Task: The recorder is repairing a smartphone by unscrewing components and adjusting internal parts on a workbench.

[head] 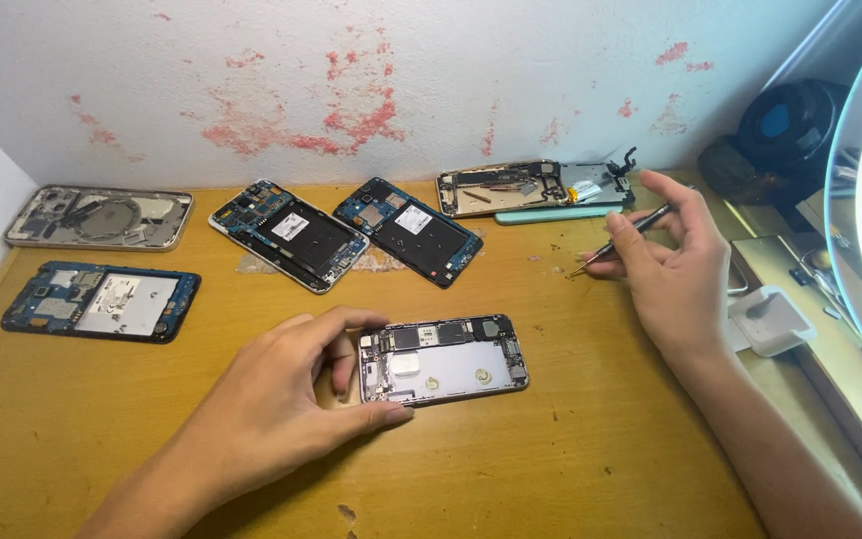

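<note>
Left hand (281, 394) grip pinches short end of opened silver phone chassis (443, 360), exposed boards: light, stiff, fragile; hold by metal edges. Right hand (675, 269) grip closed on thin dark-handled screwdriver (619, 241), above table (571, 439).

Opened phone (443, 360) laid flat on table (591, 439), near front centre. Its left end gripped by left hand (286, 399). Right hand (675, 269) held right of it and further back, above table; screwdriver (623, 240) pinched in fingers, tip pointed left. Behind, row of four opened phones set along wall: one far left (100, 217), two angled at centre (288, 235) (408, 231), one at right (534, 188). Fifth phone (102, 301) laid at left edge, before far-left one. Small box (772, 319) placed right of right hand.
</note>
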